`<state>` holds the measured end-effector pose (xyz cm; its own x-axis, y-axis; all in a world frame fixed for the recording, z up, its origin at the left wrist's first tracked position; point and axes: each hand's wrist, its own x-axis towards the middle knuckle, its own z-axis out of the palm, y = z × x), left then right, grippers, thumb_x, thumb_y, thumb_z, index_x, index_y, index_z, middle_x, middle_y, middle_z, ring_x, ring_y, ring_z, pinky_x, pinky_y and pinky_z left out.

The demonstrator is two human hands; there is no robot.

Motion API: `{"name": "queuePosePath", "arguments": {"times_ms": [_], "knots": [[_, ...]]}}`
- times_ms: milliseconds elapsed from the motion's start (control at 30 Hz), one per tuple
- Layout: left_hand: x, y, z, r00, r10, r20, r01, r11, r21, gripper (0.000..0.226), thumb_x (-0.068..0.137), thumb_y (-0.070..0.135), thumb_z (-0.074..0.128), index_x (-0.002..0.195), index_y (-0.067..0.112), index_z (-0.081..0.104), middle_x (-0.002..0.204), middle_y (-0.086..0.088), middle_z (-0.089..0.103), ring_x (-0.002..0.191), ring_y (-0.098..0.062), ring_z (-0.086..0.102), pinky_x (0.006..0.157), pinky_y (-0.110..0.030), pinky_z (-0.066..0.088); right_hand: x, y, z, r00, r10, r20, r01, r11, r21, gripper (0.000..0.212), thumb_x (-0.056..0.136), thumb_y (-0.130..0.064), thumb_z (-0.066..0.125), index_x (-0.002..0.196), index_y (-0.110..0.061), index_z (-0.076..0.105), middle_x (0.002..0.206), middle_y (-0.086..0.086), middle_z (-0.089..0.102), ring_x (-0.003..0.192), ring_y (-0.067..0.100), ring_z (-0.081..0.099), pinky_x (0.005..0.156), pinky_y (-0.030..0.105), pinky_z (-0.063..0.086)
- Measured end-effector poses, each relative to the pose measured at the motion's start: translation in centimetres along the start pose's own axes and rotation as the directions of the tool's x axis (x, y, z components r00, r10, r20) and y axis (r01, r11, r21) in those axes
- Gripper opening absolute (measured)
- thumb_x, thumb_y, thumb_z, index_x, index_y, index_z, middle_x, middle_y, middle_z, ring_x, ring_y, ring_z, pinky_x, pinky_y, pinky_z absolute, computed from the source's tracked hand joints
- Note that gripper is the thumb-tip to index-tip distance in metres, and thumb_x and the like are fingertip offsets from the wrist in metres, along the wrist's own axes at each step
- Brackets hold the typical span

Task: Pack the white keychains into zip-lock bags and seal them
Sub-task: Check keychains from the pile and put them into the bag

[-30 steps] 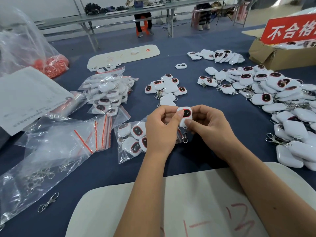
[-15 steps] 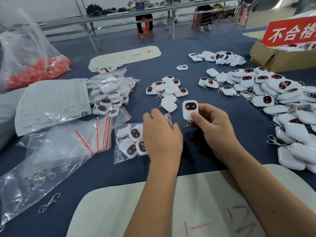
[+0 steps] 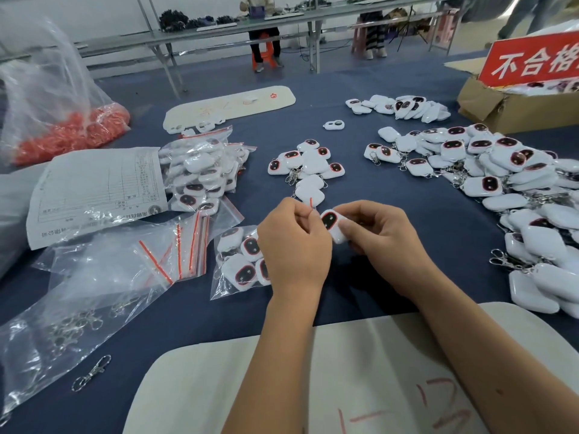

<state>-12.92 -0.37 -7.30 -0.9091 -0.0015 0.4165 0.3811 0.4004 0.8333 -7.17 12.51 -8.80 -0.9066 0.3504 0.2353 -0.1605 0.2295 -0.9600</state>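
My right hand [image 3: 380,238] pinches a white keychain [image 3: 332,223] with a dark red-rimmed face, tilted toward the mouth of a zip-lock bag [image 3: 241,261]. That bag lies on the blue table and holds several keychains. My left hand [image 3: 294,242] pinches the bag's red-lined top edge just left of the keychain. A small group of loose keychains [image 3: 308,166] lies beyond my hands. A large heap of keychains [image 3: 501,183] spreads along the right side.
Filled bags [image 3: 203,170] are stacked at left beside a printed sheet [image 3: 97,192]. Empty zip-lock bags [image 3: 125,267] and metal clasps [image 3: 91,374] lie near left. A cardboard box [image 3: 507,104] with a red sign stands far right. A white board [image 3: 360,380] lies under my forearms.
My right hand brought the keychain down and left toward the bag's mouth. My left hand lifted from the bag and now pinches its top edge.
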Motion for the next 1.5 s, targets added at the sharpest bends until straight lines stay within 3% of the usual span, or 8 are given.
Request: {"name": "queuePosePath", "arguments": {"times_ms": [233, 500, 767, 933, 1033, 1133, 1267, 1500], "knots": [[0.0, -0.3, 0.1, 0.991, 0.112, 0.077, -0.112, 0.994, -0.002, 0.017, 0.087, 0.010, 0.069, 0.072, 0.014, 0.063, 0.064, 0.004, 0.063, 0.064, -0.019, 0.059, 0.066, -0.042, 0.050, 0.0, -0.5, 0.3, 0.999, 0.004, 0.048, 0.005, 0.981, -0.195, 0.025, 0.101, -0.011, 0.063, 0.100, -0.026, 0.083, 0.085, -0.007, 0.079, 0.080, 0.012, 0.071, 0.074, 0.032, 0.055], [-0.5, 0.2, 0.3, 0.972, 0.170, 0.165, -0.150, 0.981, -0.124, 0.017, 0.087, 0.014, 0.073, 0.072, 0.015, 0.066, 0.060, 0.007, 0.061, 0.059, -0.013, 0.057, 0.061, -0.037, 0.052, 0.0, 0.2, 0.9, 0.973, -0.053, -0.224, -0.003, 0.970, -0.244, 0.009, 0.093, -0.014, 0.077, 0.086, -0.016, 0.072, 0.077, -0.004, 0.076, 0.073, 0.014, 0.073, 0.070, 0.029, 0.057], [-0.2, 0.3, -0.1, 0.980, 0.172, -0.100, -0.181, 0.979, -0.094, 0.010, 0.086, 0.013, 0.068, 0.077, 0.011, 0.065, 0.067, 0.004, 0.064, 0.063, -0.017, 0.061, 0.063, -0.043, 0.053, -0.5, -1.0, 0.9, 0.987, -0.066, 0.145, 0.027, 0.966, 0.258, 0.030, 0.101, 0.009, 0.059, 0.122, -0.007, 0.075, 0.101, 0.030, 0.075, 0.083, 0.039, 0.071, 0.074, 0.042, 0.061], [-0.4, 0.5, 0.0, 0.975, 0.205, -0.083, -0.213, 0.972, -0.104, 0.013, 0.089, 0.010, 0.070, 0.077, 0.012, 0.066, 0.068, 0.004, 0.063, 0.065, -0.015, 0.059, 0.064, -0.040, 0.050, -0.5, -0.6, 1.7, 0.997, -0.080, -0.003, 0.080, 0.997, -0.011, 0.025, 0.093, 0.005, 0.070, 0.093, -0.017, 0.081, 0.065, 0.004, 0.073, 0.047, 0.014, 0.058, 0.049, 0.024, 0.048], [-0.8, 0.8, 0.3, 0.968, 0.245, -0.046, -0.249, 0.961, -0.120, 0.014, 0.090, 0.009, 0.070, 0.077, 0.011, 0.065, 0.068, 0.004, 0.062, 0.065, -0.013, 0.058, 0.063, -0.033, 0.047, -0.5, -0.4, 1.8, 0.984, -0.136, -0.116, 0.115, 0.978, -0.175, 0.021, 0.091, -0.004, 0.077, 0.077, -0.020, 0.079, 0.062, -0.007, 0.072, 0.052, 0.002, 0.060, 0.054, 0.015, 0.045], [-0.8, 0.9, 0.3, 0.961, 0.270, -0.057, -0.275, 0.954, -0.121, 0.014, 0.090, 0.008, 0.069, 0.077, 0.011, 0.065, 0.068, 0.005, 0.062, 0.064, -0.013, 0.057, 0.062, -0.031, 0.047, -0.4, -0.5, 1.8, 0.982, -0.167, -0.089, 0.146, 0.967, -0.208, 0.019, 0.091, -0.001, 0.076, 0.082, -0.017, 0.081, 0.069, -0.006, 0.073, 0.063, 0.012, 0.065, 0.059, 0.025, 0.050], [-0.5, 0.7, 0.0, 0.960, 0.243, -0.137, -0.259, 0.959, -0.113, 0.012, 0.089, 0.007, 0.069, 0.078, 0.011, 0.066, 0.070, 0.004, 0.062, 0.065, -0.014, 0.058, 0.062, -0.038, 0.050, -0.5, -0.7, 1.8, 0.975, -0.214, 0.058, 0.217, 0.974, -0.061, 0.025, 0.090, 0.010, 0.070, 0.097, -0.012, 0.081, 0.084, -0.003, 0.077, 0.077, 0.015, 0.070, 0.071, 0.028, 0.055], [-0.1, 0.4, -0.2, 0.958, 0.207, -0.199, -0.234, 0.964, -0.124, 0.013, 0.089, 0.006, 0.070, 0.077, 0.010, 0.065, 0.069, 0.003, 0.062, 0.065, -0.014, 0.058, 0.062, -0.039, 0.049, -0.3, -0.5, 1.7, 0.994, -0.110, 0.023, 0.100, 0.962, 0.256, 0.023, 0.094, 0.018, 0.062, 0.105, 0.004, 0.076, 0.088, 0.022, 0.078, 0.068, 0.023, 0.070, 0.062, 0.029, 0.056]]}}
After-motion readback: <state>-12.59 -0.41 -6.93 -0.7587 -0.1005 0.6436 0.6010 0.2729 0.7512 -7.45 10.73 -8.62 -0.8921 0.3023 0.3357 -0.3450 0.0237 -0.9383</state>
